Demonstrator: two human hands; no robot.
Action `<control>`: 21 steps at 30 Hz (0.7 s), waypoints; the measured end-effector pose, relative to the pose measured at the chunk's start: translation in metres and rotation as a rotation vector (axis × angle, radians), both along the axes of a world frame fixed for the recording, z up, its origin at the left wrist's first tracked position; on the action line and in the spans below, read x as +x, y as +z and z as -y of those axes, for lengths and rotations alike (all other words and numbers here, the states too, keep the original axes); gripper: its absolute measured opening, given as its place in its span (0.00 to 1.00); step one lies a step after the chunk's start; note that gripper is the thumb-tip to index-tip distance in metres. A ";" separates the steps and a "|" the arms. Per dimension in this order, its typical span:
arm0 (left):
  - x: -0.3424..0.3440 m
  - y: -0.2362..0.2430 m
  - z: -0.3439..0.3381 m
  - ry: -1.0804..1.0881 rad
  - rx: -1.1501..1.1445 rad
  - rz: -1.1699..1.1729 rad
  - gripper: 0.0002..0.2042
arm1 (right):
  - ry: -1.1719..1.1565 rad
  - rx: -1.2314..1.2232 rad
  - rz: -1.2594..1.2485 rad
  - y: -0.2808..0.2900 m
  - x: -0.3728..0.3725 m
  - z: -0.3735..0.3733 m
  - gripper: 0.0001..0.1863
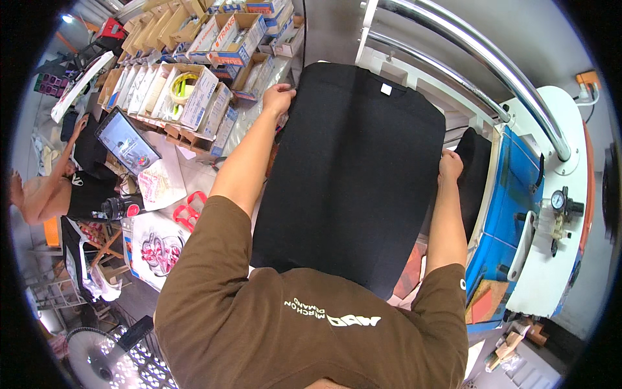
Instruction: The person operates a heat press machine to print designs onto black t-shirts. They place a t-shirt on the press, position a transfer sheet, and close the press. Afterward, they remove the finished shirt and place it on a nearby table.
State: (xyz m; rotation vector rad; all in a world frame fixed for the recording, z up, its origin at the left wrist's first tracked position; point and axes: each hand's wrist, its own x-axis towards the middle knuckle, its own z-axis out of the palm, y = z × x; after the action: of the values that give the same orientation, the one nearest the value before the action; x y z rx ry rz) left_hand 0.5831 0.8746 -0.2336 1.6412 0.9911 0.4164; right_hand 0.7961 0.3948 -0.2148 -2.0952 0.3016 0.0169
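A black T-shirt (350, 175) lies stretched flat in front of me, its neckline at the far end with a small white label (386, 89) showing inside. My left hand (278, 99) is closed on the shirt's far left edge, thumb and fingers pinching the cloth. Lower down on the right side, my right hand (450, 165) has its fingers curled round the shirt's edge. Whatever supports the shirt is covered by the cloth. More black fabric (474, 178) hangs just beyond my right hand; whether it belongs to the same shirt I cannot tell.
A white and blue machine (551, 259) with chrome rails (479, 52) and a pressure gauge (558, 199) borders the right. Cardboard boxes (201, 97) crowd the far left. Beside them are a screen (127, 141) and red scissor-like handles (188, 211). Another person (48, 188) sits at the left.
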 end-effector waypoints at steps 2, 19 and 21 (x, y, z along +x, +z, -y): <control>-0.032 0.006 -0.010 -0.253 0.362 -0.157 0.15 | 0.073 -0.005 -0.006 0.011 -0.029 0.001 0.13; -0.388 0.050 0.102 -0.446 -0.831 -0.102 0.14 | 0.106 0.890 -0.601 0.062 -0.383 0.179 0.14; -0.392 0.048 0.102 -0.371 -0.856 -0.062 0.15 | 0.151 0.830 -0.490 0.044 -0.379 0.196 0.11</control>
State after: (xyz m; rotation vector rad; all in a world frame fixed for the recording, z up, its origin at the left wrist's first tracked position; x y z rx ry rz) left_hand 0.1911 0.7727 -0.1860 1.0108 0.7286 -0.2914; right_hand 0.4167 0.1984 -0.1709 -1.2554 0.3489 0.6436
